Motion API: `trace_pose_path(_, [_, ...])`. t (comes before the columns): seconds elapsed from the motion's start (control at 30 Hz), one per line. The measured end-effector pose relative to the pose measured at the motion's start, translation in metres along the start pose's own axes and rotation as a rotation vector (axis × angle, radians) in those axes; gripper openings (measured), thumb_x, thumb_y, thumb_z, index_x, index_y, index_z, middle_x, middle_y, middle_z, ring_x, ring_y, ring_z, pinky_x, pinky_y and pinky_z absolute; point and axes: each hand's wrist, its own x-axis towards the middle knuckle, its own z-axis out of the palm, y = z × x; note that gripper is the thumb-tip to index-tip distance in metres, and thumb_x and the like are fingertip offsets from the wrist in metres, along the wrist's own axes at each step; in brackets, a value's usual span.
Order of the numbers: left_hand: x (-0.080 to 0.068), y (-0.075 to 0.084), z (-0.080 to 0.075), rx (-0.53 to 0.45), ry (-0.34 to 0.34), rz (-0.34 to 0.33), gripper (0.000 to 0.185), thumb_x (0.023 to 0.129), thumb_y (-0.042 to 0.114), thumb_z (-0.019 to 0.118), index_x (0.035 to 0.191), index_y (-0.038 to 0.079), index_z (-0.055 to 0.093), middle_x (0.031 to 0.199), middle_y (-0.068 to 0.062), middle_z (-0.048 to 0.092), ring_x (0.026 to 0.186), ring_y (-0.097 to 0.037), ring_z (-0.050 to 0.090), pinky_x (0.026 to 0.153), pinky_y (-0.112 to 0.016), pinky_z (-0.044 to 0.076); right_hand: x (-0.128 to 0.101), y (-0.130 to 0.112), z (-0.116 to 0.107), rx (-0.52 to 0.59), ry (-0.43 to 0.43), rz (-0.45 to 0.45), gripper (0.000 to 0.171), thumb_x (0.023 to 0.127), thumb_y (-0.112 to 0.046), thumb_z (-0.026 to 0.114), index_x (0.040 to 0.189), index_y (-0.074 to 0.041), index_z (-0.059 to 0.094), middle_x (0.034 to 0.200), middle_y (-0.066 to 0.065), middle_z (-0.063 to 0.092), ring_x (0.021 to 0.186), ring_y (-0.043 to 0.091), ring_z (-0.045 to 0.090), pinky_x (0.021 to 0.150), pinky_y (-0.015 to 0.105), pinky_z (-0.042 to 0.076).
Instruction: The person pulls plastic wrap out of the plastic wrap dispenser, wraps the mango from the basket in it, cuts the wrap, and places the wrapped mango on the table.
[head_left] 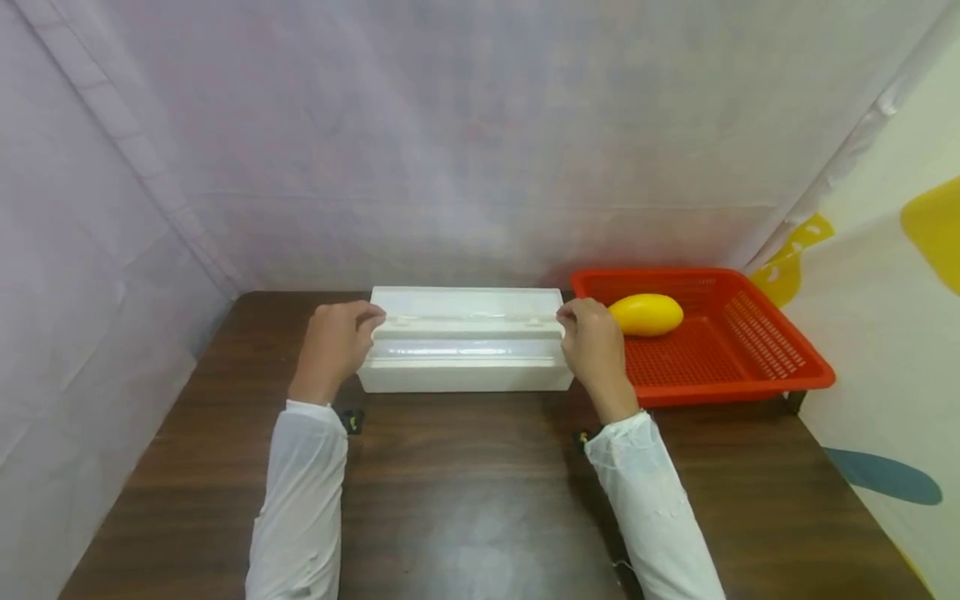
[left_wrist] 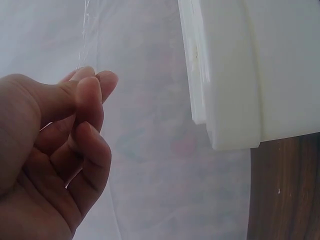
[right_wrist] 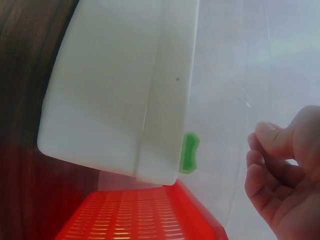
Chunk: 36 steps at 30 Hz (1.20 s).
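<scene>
Both hands, left hand point(head_left: 335, 342) and right hand point(head_left: 595, 343), pinch thin, clingy plastic wrap point(head_left: 465, 333) by its corners, fingers closed, over the white dispenser box point(head_left: 465, 375).

No readable text, labels, brands, nos. or signs anywhere. White dispenser box point(head_left: 465, 337): plain, no print on lid or sides in any view. Green tab point(right_wrist: 189, 152) on its edge: blank. Red basket point(head_left: 750, 350): no mark. Backdrop cloth point(head_left: 480, 142) and the sheet at right w/ yellow & teal shapes point(head_left: 885, 475): patterns only, no lettering.
</scene>
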Motion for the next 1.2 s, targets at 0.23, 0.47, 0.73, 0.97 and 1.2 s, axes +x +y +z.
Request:
trace_pose_path(0.23, [-0.001,0.003,-0.001,-0.007,0.027,0.019,0.022,0.1,0.015,0.062,0.114,0.003,0.074,0.112,-0.019,0.074,0.102,-0.038,0.071,0.091,-0.052,0.056,0.0,-0.001,-0.005,-0.001,0.001,-0.002,0.007,0.091,-0.005,0.071,0.097,-0.001,0.073,0.091,0.018,0.071,0.083,0.036,0.064,0.084,0.047,0.057])
trace_pose_path(0.47, [-0.003,0.006,-0.003,-0.006,0.047,0.019,0.021,0.099,0.014,0.063,0.113,0.003,0.074,0.112,-0.019,0.074,0.103,-0.038,0.071,0.091,-0.052,0.056,-0.003,-0.002,-0.007,0.015,0.026,-0.011,0.007,0.091,-0.003,0.07,0.097,0.0,0.073,0.091,0.018,0.07,0.083,0.036,0.064,0.084,0.047,0.057])
trace_pose_path(0.73, [-0.004,0.007,-0.005,0.005,0.127,0.087,0.018,0.098,0.013,0.065,0.108,0.001,0.075,0.106,-0.02,0.075,0.098,-0.039,0.072,0.088,-0.051,0.057,-0.002,-0.004,-0.01,0.019,0.054,-0.026,0.007,0.091,-0.002,0.07,0.097,0.0,0.072,0.092,0.018,0.07,0.084,0.036,0.065,0.084,0.047,0.057])
trace_pose_path(0.97, [-0.006,0.009,-0.01,-0.002,0.178,0.136,0.016,0.097,0.01,0.065,0.105,-0.001,0.076,0.103,-0.02,0.076,0.096,-0.039,0.073,0.086,-0.052,0.057,-0.001,-0.007,-0.013,0.017,0.061,-0.033,0.007,0.092,-0.003,0.069,0.098,0.0,0.072,0.093,0.017,0.07,0.086,0.035,0.064,0.085,0.047,0.057])
trace_pose_path(1.2, [-0.005,0.009,-0.013,0.003,0.204,0.16,0.017,0.097,0.01,0.066,0.105,0.0,0.076,0.103,-0.02,0.076,0.094,-0.038,0.073,0.085,-0.052,0.058,0.0,-0.01,-0.017,0.018,0.084,-0.052,0.006,0.091,-0.003,0.069,0.096,-0.001,0.071,0.092,0.017,0.07,0.085,0.036,0.063,0.083,0.047,0.056])
